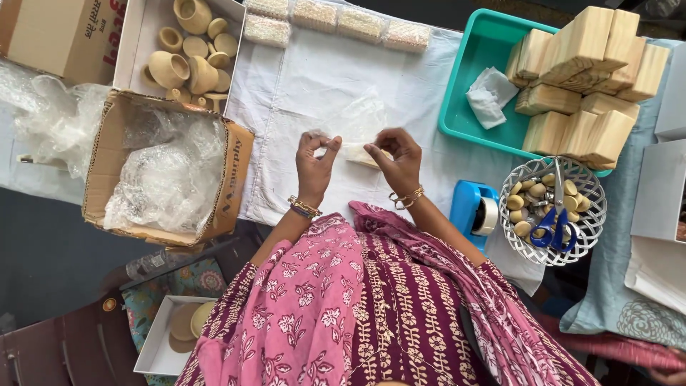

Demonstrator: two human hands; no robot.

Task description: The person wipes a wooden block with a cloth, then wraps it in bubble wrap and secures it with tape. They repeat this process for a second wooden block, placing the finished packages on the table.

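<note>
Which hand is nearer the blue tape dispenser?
Right. The right hand is just up-left of the blue tape dispenser; the left hand is farther left, beyond the right hand.

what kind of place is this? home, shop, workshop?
Most likely a small packing or craft table for handmade goods, perhaps at home. A white box holds little clay pots, wooden blocks are stacked in a teal tray, and both hands hold a clear plastic bag.
</note>
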